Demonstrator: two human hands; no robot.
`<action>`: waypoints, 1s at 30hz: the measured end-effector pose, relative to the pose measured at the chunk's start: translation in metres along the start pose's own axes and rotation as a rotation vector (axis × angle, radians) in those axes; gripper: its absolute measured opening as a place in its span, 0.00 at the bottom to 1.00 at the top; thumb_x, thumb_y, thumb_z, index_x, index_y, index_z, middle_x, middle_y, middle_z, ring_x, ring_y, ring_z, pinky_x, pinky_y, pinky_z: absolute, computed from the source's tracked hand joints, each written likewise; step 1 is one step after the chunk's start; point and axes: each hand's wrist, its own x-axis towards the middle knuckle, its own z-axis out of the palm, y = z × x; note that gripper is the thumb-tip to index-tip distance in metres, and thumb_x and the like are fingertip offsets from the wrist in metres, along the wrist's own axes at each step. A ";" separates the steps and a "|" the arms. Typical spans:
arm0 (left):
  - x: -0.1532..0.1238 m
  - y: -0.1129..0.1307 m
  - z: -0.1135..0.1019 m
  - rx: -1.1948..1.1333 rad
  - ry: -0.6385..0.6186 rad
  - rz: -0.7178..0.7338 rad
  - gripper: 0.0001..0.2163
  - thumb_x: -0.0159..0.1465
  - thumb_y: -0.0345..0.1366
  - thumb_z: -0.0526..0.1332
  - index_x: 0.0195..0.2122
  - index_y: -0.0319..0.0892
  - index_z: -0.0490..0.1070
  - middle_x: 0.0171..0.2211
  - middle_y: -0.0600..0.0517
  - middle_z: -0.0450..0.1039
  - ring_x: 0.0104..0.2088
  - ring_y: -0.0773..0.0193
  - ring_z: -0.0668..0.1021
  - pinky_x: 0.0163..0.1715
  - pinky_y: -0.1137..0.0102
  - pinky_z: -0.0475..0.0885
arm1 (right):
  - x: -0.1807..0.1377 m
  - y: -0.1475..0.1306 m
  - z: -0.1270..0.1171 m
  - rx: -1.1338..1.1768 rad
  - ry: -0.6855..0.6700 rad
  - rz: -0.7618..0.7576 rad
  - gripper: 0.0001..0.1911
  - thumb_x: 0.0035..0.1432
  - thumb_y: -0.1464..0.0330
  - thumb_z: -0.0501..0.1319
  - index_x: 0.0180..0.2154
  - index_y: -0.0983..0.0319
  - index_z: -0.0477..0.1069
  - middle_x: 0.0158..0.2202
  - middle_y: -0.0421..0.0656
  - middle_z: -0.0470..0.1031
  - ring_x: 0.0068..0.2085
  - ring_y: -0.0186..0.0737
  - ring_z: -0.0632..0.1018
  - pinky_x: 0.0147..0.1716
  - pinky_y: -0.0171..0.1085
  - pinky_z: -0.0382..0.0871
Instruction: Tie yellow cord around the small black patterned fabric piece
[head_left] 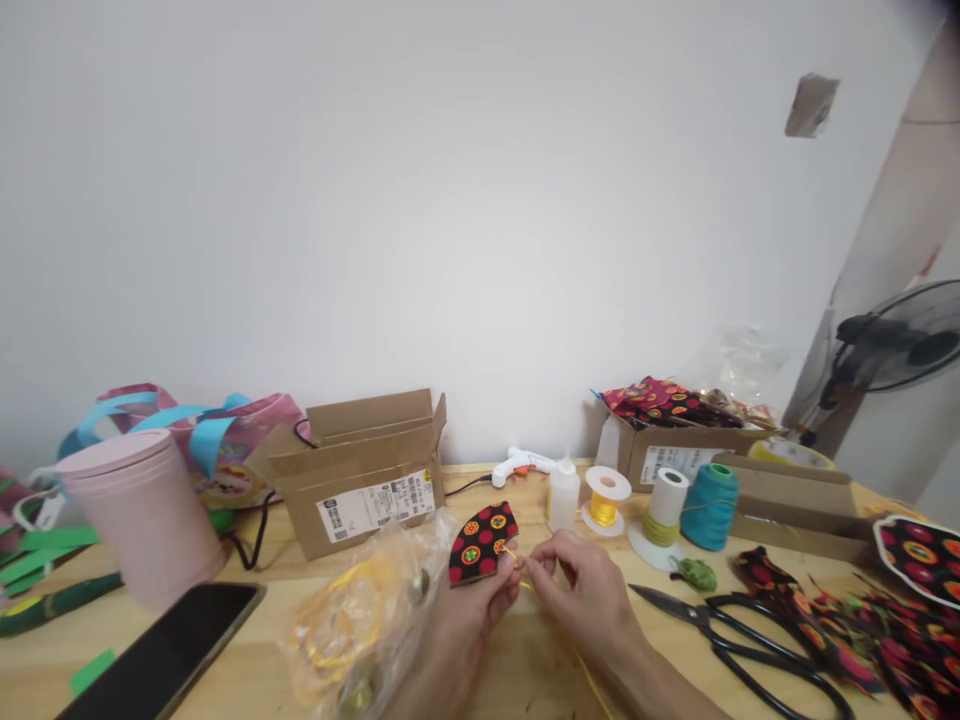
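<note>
Yellow cord (525,582) is the thing in hand here, a thin strand running from between my two hands down toward the near edge of the tabletop (540,660). My left hand (480,610) is pinched closed on the lower edge of the fan-shaped fabric piece (482,541), black with red and yellow dots, holding it upright just above the wood. My right hand (581,585) is curled, thumb and forefinger closed on the cord close to the fabric's right corner; the other fingers are loosely folded and hold nothing I can make out.

As I judge it, doing this well means keeping the pinch near the fabric edge so the cord lies along it without slack, and keeping the fabric steady with the left while the right guides the strand. The loose tail could snag under my wrist, so I would keep it free.

Just left of my hands lies a clear plastic bag (360,620) with yellow loops inside, and beyond that a dark phone (165,655). To the right are black scissors (742,625) and scattered fabric scraps (885,630). Further back stand a small glue bottle (563,493), a yellow spool (606,499), a white spool (663,510) and a teal spool (709,506), then a glue gun (521,464) and a cardboard box (360,485) against the wall.
</note>
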 end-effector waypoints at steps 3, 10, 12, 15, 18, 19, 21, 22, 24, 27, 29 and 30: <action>-0.001 0.001 0.001 0.029 -0.042 0.057 0.10 0.44 0.26 0.66 0.30 0.36 0.72 0.28 0.46 0.75 0.29 0.64 0.76 0.31 0.71 0.73 | -0.002 -0.006 0.000 0.019 -0.001 -0.047 0.08 0.49 0.66 0.55 0.24 0.60 0.70 0.22 0.39 0.67 0.24 0.33 0.67 0.22 0.30 0.57; -0.002 0.001 0.010 0.186 0.003 0.064 0.18 0.36 0.30 0.69 0.32 0.37 0.73 0.25 0.47 0.76 0.32 0.56 0.76 0.28 0.67 0.73 | 0.000 0.001 0.003 0.074 0.013 0.000 0.05 0.47 0.68 0.55 0.25 0.61 0.69 0.22 0.39 0.66 0.22 0.32 0.64 0.19 0.29 0.55; -0.002 0.000 0.012 0.241 0.000 0.107 0.19 0.35 0.31 0.70 0.31 0.36 0.74 0.21 0.48 0.75 0.30 0.55 0.76 0.26 0.68 0.73 | 0.000 0.002 0.002 0.082 -0.003 0.023 0.05 0.47 0.69 0.55 0.24 0.61 0.69 0.21 0.39 0.66 0.21 0.32 0.64 0.19 0.29 0.55; -0.002 -0.002 0.012 0.247 -0.043 0.124 0.19 0.35 0.32 0.70 0.31 0.35 0.74 0.17 0.50 0.73 0.28 0.56 0.76 0.25 0.68 0.73 | -0.001 0.000 0.000 0.105 -0.034 0.046 0.07 0.48 0.70 0.54 0.22 0.61 0.69 0.21 0.39 0.67 0.22 0.32 0.64 0.20 0.29 0.55; 0.001 -0.002 0.011 0.221 -0.046 0.084 0.19 0.36 0.31 0.69 0.33 0.36 0.73 0.15 0.51 0.72 0.25 0.59 0.76 0.25 0.69 0.72 | 0.000 -0.001 0.001 0.170 -0.041 0.052 0.09 0.49 0.70 0.54 0.22 0.62 0.69 0.21 0.39 0.68 0.22 0.32 0.65 0.20 0.29 0.56; 0.001 -0.003 0.010 0.208 -0.037 0.067 0.19 0.36 0.31 0.69 0.32 0.36 0.73 0.16 0.51 0.72 0.24 0.61 0.76 0.24 0.70 0.71 | 0.000 0.000 0.003 0.195 -0.033 0.066 0.09 0.50 0.69 0.53 0.22 0.62 0.69 0.20 0.39 0.68 0.21 0.31 0.64 0.20 0.29 0.56; 0.003 -0.003 0.009 0.168 -0.029 0.031 0.16 0.36 0.30 0.69 0.29 0.36 0.73 0.18 0.51 0.73 0.22 0.65 0.75 0.24 0.72 0.71 | 0.001 0.002 0.006 0.244 -0.011 0.125 0.10 0.50 0.68 0.53 0.22 0.63 0.69 0.19 0.38 0.67 0.19 0.31 0.63 0.19 0.29 0.55; 0.004 -0.003 0.008 0.143 -0.034 0.019 0.14 0.36 0.29 0.69 0.27 0.35 0.73 0.19 0.51 0.73 0.22 0.67 0.74 0.24 0.73 0.71 | 0.002 0.005 0.008 0.266 0.000 0.161 0.11 0.50 0.66 0.53 0.23 0.64 0.69 0.18 0.38 0.67 0.19 0.30 0.62 0.18 0.29 0.55; 0.004 -0.004 0.007 0.101 -0.050 0.009 0.13 0.35 0.27 0.69 0.25 0.36 0.73 0.19 0.51 0.73 0.20 0.69 0.73 0.23 0.76 0.70 | 0.003 0.009 0.010 0.307 0.012 0.215 0.11 0.50 0.65 0.53 0.23 0.65 0.69 0.18 0.38 0.66 0.19 0.30 0.62 0.18 0.29 0.55; 0.005 -0.005 0.006 0.088 -0.053 0.020 0.14 0.36 0.26 0.68 0.27 0.37 0.72 0.19 0.53 0.73 0.19 0.71 0.73 0.21 0.78 0.68 | 0.005 0.012 0.012 0.351 0.016 0.234 0.12 0.49 0.64 0.54 0.23 0.65 0.68 0.18 0.38 0.65 0.19 0.30 0.62 0.19 0.29 0.56; 0.005 -0.005 0.006 0.089 -0.048 0.039 0.14 0.37 0.27 0.68 0.28 0.37 0.71 0.20 0.54 0.73 0.19 0.72 0.73 0.21 0.79 0.67 | 0.005 0.012 0.012 0.359 0.022 0.227 0.12 0.49 0.64 0.53 0.23 0.65 0.68 0.18 0.38 0.65 0.19 0.30 0.61 0.18 0.29 0.55; 0.005 -0.006 0.006 0.086 -0.056 0.050 0.15 0.38 0.27 0.68 0.29 0.37 0.70 0.20 0.54 0.73 0.19 0.72 0.72 0.20 0.79 0.67 | 0.005 0.011 0.012 0.361 0.024 0.224 0.12 0.49 0.64 0.53 0.23 0.65 0.68 0.18 0.38 0.64 0.19 0.30 0.61 0.18 0.29 0.55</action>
